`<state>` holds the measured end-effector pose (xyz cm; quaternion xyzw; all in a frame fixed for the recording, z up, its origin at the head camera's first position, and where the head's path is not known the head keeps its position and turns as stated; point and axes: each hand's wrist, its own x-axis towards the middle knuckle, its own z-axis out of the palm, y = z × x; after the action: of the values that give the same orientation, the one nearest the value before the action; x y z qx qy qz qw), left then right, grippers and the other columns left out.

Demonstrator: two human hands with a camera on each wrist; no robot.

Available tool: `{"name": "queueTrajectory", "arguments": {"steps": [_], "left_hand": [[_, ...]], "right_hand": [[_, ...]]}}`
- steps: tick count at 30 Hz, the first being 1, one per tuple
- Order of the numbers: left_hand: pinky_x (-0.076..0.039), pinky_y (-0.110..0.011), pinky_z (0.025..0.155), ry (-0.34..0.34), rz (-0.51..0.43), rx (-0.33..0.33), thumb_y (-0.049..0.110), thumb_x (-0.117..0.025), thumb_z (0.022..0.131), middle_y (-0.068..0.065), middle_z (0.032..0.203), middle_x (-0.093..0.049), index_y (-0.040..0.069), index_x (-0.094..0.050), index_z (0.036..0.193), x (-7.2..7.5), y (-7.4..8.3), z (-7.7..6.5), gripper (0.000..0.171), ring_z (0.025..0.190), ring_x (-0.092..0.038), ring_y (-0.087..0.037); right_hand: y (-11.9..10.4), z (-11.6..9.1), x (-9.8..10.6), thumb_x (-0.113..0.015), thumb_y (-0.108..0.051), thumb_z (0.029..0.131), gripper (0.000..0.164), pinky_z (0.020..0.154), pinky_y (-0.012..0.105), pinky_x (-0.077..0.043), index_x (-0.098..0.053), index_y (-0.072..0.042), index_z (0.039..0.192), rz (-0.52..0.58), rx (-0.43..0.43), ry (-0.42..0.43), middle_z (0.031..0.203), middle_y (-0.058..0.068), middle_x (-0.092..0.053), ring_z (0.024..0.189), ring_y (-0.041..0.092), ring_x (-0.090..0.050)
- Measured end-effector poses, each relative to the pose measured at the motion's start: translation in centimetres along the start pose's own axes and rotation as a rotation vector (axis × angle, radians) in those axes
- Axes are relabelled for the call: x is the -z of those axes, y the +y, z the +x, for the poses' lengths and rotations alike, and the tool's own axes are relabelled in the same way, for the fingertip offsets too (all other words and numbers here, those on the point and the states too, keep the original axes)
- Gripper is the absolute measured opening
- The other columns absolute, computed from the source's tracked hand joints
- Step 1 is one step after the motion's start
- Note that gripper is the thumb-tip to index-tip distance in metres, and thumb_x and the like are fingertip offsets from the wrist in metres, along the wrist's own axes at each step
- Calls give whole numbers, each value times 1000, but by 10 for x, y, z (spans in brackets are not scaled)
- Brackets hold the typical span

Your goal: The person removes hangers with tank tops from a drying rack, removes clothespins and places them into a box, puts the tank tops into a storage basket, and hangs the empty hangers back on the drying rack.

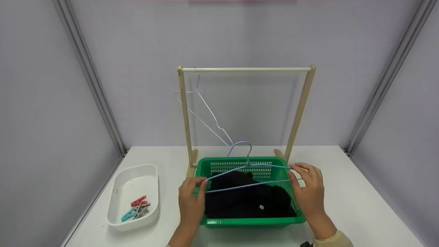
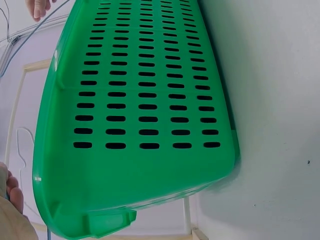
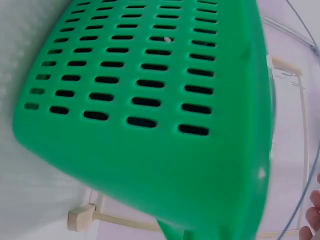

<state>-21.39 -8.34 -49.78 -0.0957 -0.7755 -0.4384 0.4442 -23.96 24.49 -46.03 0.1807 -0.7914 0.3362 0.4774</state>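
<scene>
A thin blue wire clothes hanger [image 1: 247, 185] is held level above the green basket, its hook toward the back. My left hand [image 1: 192, 200] pinches the hanger's left end between thumb and fingers. At the opposite end, my right hand [image 1: 310, 192] grips the wire with thumb and fingertips. Below them, the green plastic basket [image 1: 252, 222] contains a bunched black garment [image 1: 240, 204] with a small white tag. The right wrist view catches some fingers [image 3: 314, 215] beside the blue wire, while the basket's slotted side [image 3: 150, 165] fills much of that picture.
Behind the basket stands a wooden rack [image 1: 247, 69], with a white wire hanger [image 1: 215, 120] hooked near its left end. To the left sits a white tray [image 1: 110, 206] with several clothespins [image 1: 139, 210] in red, blue and grey. Grey-framed panels enclose the white table [image 1: 360, 206].
</scene>
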Motion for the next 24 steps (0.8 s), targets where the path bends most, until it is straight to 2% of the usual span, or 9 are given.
{"name": "queueTrajectory", "arguments": {"steps": [6, 9, 15, 24], "left_hand": [[-47, -35, 79, -10, -8, 2, 14, -71, 94, 13, 88, -63, 16, -71, 96, -1, -1, -2, 4, 82, -59, -5], [-46, -35, 80, -11, -16, -2, 13, -71, 94, 13, 88, -63, 17, -72, 97, -1, -1, -2, 5, 82, -59, -5], [-46, -34, 77, 3, 19, -21, 10, -73, 91, 13, 87, -63, 18, -71, 96, -3, -1, -1, 9, 81, -59, -5], [-45, -38, 83, -46, 10, 20, 17, -73, 93, 14, 92, -64, 18, -72, 103, -3, 1, -2, 10, 84, -61, -3]], "right_hand": [[4, -5, -2, -80, 4, 79, 31, 96, 16, -38, -75, -4, 108, 5, -4, -38, 104, 9, -68, 100, 28, -59], [6, -7, -2, -80, 8, 77, 31, 89, 14, -41, -76, -5, 105, 20, 18, -23, 99, 8, -68, 95, 26, -59], [9, -9, -4, -79, 15, 71, 35, 76, 18, -44, -78, -5, 100, 34, 86, 29, 94, 6, -68, 87, 21, -57], [12, -11, 2, -77, 16, 74, 33, 83, 14, -42, -78, -4, 101, 89, 56, 32, 92, 8, -67, 92, 15, -57]]}}
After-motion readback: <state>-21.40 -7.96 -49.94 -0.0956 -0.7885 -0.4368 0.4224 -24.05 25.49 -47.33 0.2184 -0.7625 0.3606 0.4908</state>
